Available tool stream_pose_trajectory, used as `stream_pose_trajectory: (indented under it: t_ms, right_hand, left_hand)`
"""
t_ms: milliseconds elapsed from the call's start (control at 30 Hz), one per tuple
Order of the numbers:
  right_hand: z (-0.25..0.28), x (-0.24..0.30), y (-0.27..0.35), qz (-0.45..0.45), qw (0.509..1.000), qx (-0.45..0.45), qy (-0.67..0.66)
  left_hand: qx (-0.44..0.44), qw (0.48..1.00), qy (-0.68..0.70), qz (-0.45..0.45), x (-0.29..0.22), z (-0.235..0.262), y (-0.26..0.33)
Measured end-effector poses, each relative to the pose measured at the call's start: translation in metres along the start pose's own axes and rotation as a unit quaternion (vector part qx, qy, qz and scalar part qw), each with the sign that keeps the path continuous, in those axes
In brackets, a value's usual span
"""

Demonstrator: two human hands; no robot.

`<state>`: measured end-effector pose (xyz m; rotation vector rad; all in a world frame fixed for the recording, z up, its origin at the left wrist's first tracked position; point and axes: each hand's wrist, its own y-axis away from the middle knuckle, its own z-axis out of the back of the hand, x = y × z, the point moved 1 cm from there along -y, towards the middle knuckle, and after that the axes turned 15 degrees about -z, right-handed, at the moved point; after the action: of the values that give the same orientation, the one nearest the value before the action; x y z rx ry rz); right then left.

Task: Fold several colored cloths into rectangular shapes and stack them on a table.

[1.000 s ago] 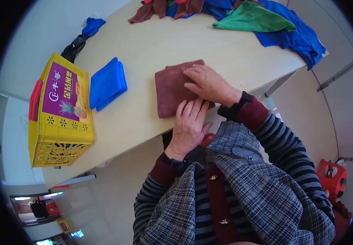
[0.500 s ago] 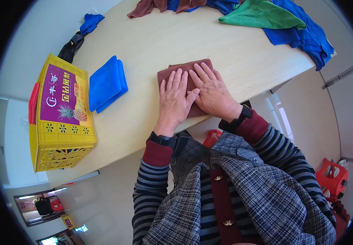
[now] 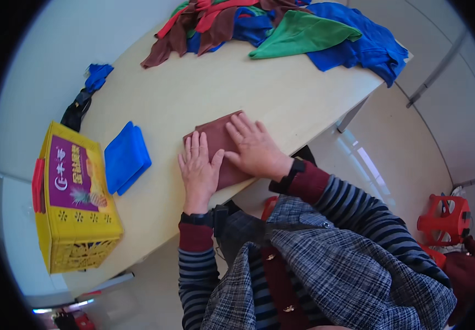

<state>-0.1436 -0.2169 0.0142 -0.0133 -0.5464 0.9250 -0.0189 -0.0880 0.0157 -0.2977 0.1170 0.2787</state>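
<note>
A folded brown cloth lies near the front edge of the pale table. Flat on its left part rests my left hand, fingers stretched out and thumb spread. My right hand presses on the right part of the cloth, its fingers also extended. Between the two hands a strip of brown fabric shows; the rest of the cloth under them is hidden. Neither hand grips anything. To the left of the cloth, apart from it, lies a folded blue cloth.
A yellow plastic crate with red handles stands at the table's left side. Loose green, blue, brown and red cloths heap along the far edge. A black and blue bundle lies behind the crate. Right on the floor is a red stool.
My hands have moved apart on the brown cloth, baring more of it between them. The view has shifted, showing more of the far cloth heap.
</note>
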Motion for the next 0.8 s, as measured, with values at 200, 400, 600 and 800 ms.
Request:
stream_pose_trajectory:
  t_ms: [200, 400, 600, 800]
  right_hand:
    - [0.011, -0.006, -0.003, 0.004, 1.000, -0.007, 0.027]
    - [0.005, 0.011, -0.020, 0.086, 0.996, -0.005, 0.025]
    - [-0.015, 0.003, -0.020, 0.087, 0.996, 0.007, 0.035]
    - [-0.017, 0.005, -0.018, 0.056, 0.998, 0.006, 0.036]
  left_hand:
    - [0.001, 0.996, -0.065, 0.062, 0.012, 0.010, 0.023]
    - [-0.071, 0.997, -0.038, -0.017, -0.018, 0.012, 0.015]
    - [-0.078, 0.996, 0.011, -0.033, -0.018, -0.001, 0.022]
    - [-0.058, 0.998, 0.001, -0.033, -0.015, 0.001, 0.025]
